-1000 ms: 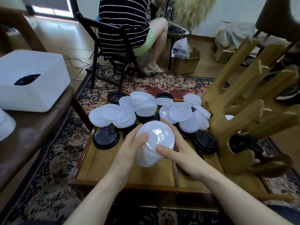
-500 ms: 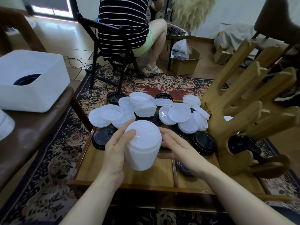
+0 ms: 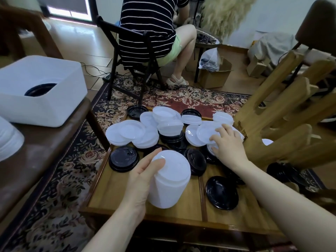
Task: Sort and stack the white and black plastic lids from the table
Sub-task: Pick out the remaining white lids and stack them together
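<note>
My left hand [image 3: 141, 180] grips a tall stack of white lids [image 3: 170, 179] above the low wooden table [image 3: 181, 213]. My right hand [image 3: 228, 144] reaches to the right side of the pile, fingers spread on a white lid [image 3: 205, 132]. Loose white lids [image 3: 127, 133] lie heaped across the far half of the table. Black lids sit among and under them: one at the left [image 3: 124, 159], one behind the stack [image 3: 197, 161], one near the front [image 3: 221, 192].
A white bin [image 3: 41, 104] holding black lids stands on a brown bench at the left. A wooden rack [image 3: 283, 117] rises at the table's right edge. A person sits on a black chair [image 3: 131, 57] beyond the table. A patterned rug covers the floor.
My right hand has let go of the white stack and moved forward and right onto the loose white lids. The left hand alone holds the stack, now lower and more upright.
</note>
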Demonstrator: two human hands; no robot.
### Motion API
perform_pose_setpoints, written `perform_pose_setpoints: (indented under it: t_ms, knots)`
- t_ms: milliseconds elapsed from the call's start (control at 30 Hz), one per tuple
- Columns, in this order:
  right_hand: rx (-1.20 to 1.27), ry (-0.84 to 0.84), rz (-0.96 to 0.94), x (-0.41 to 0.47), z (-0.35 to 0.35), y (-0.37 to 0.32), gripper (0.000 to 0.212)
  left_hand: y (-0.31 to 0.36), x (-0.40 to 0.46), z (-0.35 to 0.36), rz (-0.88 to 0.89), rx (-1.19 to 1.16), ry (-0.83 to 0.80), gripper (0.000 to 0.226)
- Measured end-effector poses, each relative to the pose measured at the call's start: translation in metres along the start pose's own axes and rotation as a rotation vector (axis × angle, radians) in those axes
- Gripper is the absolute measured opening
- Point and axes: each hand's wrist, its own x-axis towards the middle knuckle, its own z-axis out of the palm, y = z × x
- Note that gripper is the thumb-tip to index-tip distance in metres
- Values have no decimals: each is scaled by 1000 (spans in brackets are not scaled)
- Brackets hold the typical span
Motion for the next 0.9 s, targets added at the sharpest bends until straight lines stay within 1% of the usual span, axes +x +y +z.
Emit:
perform_pose_setpoints:
  t_ms: [67,100,167,200,233,267,333,367,400,467,567,667,700,767,833,900]
  knots:
    - [-29,106,-30,-1,2,1,16,1,2,-2,-3,-2,6,46]
    - [5,152,-24,-3,0,0,14,1,2,-2,-5,1,10,44]
    - [141,243,14,-7,-11,-5,8,2,3,-3,-12,4,14,41]
    - [253,277,61,-10,-22,-9,5,2,3,-2,-14,2,19,37]
    - [431,294,132,-14,-34,-14,3,2,3,-1,-13,-4,23,33]
    - [678,270,227,-19,-47,-20,7,3,2,0,-13,-14,25,30]
    - [1290,154,414,-31,-75,-36,12,4,-2,4,-11,-23,24,32]
    - [1564,65,479,-37,-85,-43,11,5,-3,5,-7,-21,23,38]
    - [1777,-35,513,-44,-93,-48,9,5,-5,6,-6,-17,21,47]
    - [2026,-195,529,-58,-103,-58,14,5,-8,7,-7,-8,22,53]
    - [2204,-298,530,-71,-108,-71,27,5,-12,9,14,-6,8,45]
    - [2242,-403,562,-76,-106,-78,29,6,-14,11,23,0,3,55]
    - [2233,-430,571,-77,-105,-78,29,6,-13,11,28,-2,5,54]
    - [2193,-442,568,-77,-103,-81,34,7,-14,11,39,-11,1,53]
    - [2161,-424,559,-77,-100,-83,47,7,-14,11,53,1,-8,62]
    - [2121,-399,565,-78,-99,-85,59,4,-11,10,64,7,-8,62]
